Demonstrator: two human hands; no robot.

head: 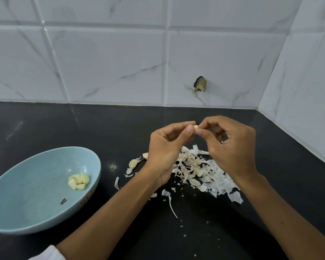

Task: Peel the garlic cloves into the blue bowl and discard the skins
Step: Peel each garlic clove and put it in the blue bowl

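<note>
A small garlic clove (pixel 195 127) is held above the black counter, pinched between the thumb and fingers of my left hand (pixel 167 147) and the fingertips of my right hand (pixel 231 145). Below both hands lies a heap of white garlic skins (pixel 201 171). Two unpeeled cloves (pixel 134 163) lie just left of the heap, beside my left wrist. The blue bowl (pixel 26 218) stands at the lower left, holding several peeled cloves (pixel 78 181) near its right wall.
The black counter (pixel 83 128) runs to a white tiled wall at the back and on the right. A dark chipped hole (pixel 200 84) marks the back wall. Loose skin scraps (pixel 170 201) lie scattered toward the front.
</note>
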